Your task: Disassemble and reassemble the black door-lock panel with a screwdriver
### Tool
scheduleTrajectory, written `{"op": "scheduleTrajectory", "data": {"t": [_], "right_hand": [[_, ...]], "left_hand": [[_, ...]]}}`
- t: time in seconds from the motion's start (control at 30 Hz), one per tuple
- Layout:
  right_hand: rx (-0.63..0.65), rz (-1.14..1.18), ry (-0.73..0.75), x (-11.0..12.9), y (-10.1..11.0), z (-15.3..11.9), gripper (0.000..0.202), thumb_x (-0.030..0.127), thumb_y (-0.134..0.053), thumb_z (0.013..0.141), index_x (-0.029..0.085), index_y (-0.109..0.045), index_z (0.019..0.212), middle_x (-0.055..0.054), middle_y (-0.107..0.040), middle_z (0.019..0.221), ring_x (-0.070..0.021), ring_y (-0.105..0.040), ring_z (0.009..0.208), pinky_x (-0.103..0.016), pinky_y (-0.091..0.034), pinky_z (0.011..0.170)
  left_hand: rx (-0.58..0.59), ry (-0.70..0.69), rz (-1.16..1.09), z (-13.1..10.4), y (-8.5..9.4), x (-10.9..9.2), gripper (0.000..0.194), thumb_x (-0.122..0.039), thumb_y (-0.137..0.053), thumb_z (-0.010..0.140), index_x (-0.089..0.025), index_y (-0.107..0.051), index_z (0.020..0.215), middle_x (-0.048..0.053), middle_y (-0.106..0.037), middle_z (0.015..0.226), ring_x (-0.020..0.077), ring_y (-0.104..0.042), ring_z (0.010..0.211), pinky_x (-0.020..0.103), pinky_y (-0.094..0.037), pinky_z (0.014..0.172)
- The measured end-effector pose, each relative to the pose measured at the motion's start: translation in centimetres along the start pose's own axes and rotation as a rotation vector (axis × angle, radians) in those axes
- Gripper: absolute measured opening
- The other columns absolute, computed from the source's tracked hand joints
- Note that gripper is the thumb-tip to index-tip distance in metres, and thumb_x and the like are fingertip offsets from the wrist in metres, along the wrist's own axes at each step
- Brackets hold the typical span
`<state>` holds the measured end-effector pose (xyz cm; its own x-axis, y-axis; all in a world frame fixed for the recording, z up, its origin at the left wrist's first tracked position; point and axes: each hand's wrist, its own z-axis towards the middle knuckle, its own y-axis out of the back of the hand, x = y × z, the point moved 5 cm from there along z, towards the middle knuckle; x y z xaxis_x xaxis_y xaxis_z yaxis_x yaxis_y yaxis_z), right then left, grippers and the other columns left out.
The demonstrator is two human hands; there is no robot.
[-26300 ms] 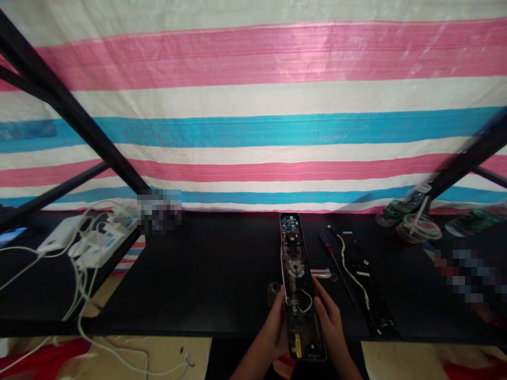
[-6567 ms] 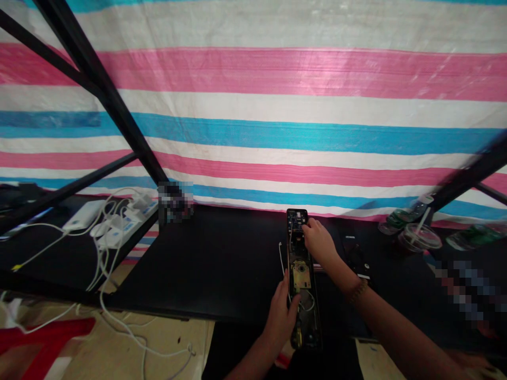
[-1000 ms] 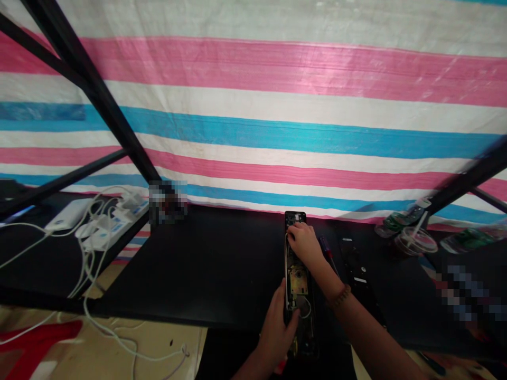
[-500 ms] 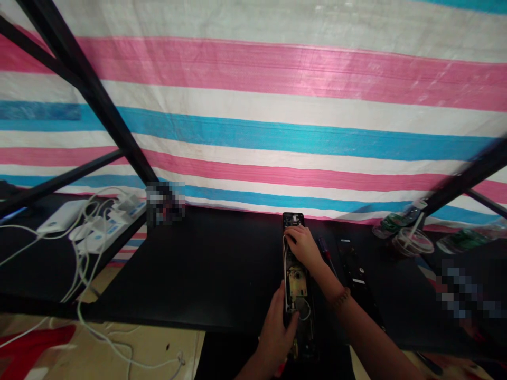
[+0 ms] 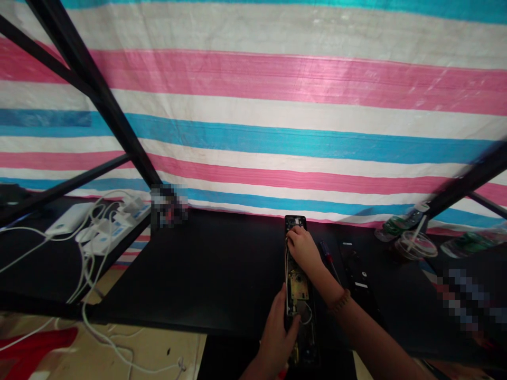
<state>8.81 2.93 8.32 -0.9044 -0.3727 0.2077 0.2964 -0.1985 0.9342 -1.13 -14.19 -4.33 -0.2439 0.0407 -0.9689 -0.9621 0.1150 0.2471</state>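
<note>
A long, narrow black housing (image 5: 310,332) lies lengthwise over the table's front edge, its inside facing up. A brass-coloured metal mechanism (image 5: 299,286) sits in its middle, and a white cable (image 5: 287,264) runs along its left side. My left hand (image 5: 277,332) is wrapped round the lower left side of the housing, with the thumb over the edge near a looped white wire (image 5: 306,313). Near the top end, my right hand (image 5: 303,245) has its fingertips pinched at the upper end of the white cable; the contact itself is hard to make out.
Right of the housing lie a screwdriver (image 5: 327,252) and a long black panel (image 5: 358,274) on the black table (image 5: 190,274). Farther right are a plastic cup with straw (image 5: 415,245) and green-labelled bottles (image 5: 396,224). At left sits a power strip (image 5: 114,232) with tangled white cables.
The whole view has shifted slightly, so things appear a little lower and farther right. Both hands keep nearly the same places on the housing.
</note>
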Motion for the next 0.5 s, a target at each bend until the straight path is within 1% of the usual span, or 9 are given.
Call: {"op": "scheduleTrajectory", "data": {"t": [0.1, 0.2, 0.33, 0.5], "right_hand": [[-0.066, 0.109, -0.058, -0.47, -0.29, -0.40, 0.017, 0.013, -0.058, 0.094, 0.018, -0.073, 0.088, -0.008, -0.067, 0.096, -0.0214, -0.061, 0.092, -0.031, -0.042, 0.084], [-0.112, 0.178, -0.091, -0.85, -0.35, -0.70, 0.019, 0.013, -0.058, 0.094, 0.019, -0.075, 0.090, -0.006, -0.069, 0.095, -0.0209, -0.061, 0.093, -0.030, -0.042, 0.087], [-0.058, 0.148, -0.108, -0.78, -0.34, -0.56, 0.019, 0.015, -0.058, 0.095, 0.020, -0.077, 0.092, -0.005, -0.072, 0.096, -0.0203, -0.062, 0.095, -0.030, -0.042, 0.088], [-0.015, 0.093, -0.134, -0.25, -0.13, -0.23, 0.020, 0.014, -0.057, 0.093, 0.018, -0.076, 0.087, -0.007, -0.072, 0.091, -0.0216, -0.063, 0.090, -0.031, -0.041, 0.082]], "left_hand": [[-0.005, -0.016, 0.003, 0.04, 0.07, -0.11, 0.067, -0.031, -0.054, 0.094, -0.018, -0.032, 0.157, 0.013, -0.042, 0.159, 0.0254, -0.038, 0.147, 0.041, -0.029, 0.123], [-0.007, -0.008, 0.018, 0.09, 0.02, 0.04, 0.068, -0.031, -0.054, 0.093, -0.018, -0.033, 0.156, 0.013, -0.041, 0.159, 0.0259, -0.037, 0.148, 0.041, -0.029, 0.123], [0.004, 0.005, 0.018, 0.10, -0.06, 0.30, 0.068, -0.031, -0.054, 0.093, -0.017, -0.033, 0.156, 0.012, -0.040, 0.160, 0.0260, -0.035, 0.149, 0.042, -0.027, 0.124], [0.029, 0.005, 0.047, 0.03, -0.07, 0.21, 0.068, -0.032, -0.051, 0.095, -0.014, -0.029, 0.157, 0.014, -0.038, 0.161, 0.0254, -0.034, 0.150, 0.042, -0.026, 0.125]]}}
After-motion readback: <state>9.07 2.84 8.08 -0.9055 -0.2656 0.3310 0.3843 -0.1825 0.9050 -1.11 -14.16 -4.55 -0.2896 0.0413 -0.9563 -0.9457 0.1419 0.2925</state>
